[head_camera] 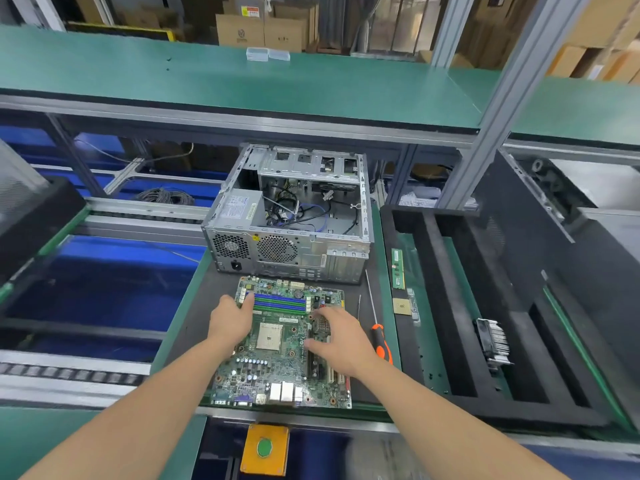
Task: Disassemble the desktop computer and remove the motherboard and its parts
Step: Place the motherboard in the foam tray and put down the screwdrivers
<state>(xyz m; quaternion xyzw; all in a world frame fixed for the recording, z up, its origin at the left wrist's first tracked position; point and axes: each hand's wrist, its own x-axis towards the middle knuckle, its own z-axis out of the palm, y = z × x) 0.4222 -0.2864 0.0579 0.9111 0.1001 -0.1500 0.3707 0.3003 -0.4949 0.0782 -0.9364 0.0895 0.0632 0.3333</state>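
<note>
Yellow button box point(265, 448) w/ green button sits closest, at 6 o'clock below the bench edge. Just past it the motherboard point(277, 368) lies flat on a black mat point(199, 306) mid-view, out of the case, ports edge toward the camera. L hand point(230, 318) rests on the board's 10 o'clock corner, fingers together and fairly straight, tips touching the end of the blue/green RAM slots point(280, 303). R hand point(341, 336) lies palm-down over the board's 3 o'clock side, fingers spread, pinching nothing, beside a small chipset heatsink point(322, 323). CPU socket point(269, 337) shows between the hands. Open PC case point(294, 244) stands at 12 o'clock just behind the board, PSU point(239, 206) and loose cables inside. Orange-handled screwdriver point(381, 344) lies just beside the board at 3 o'clock. At 2 o'clock are a RAM stick point(397, 268) and a CPU chip point(401, 305). A cooler point(493, 341) sits in the black foam tray point(446, 323).
</note>
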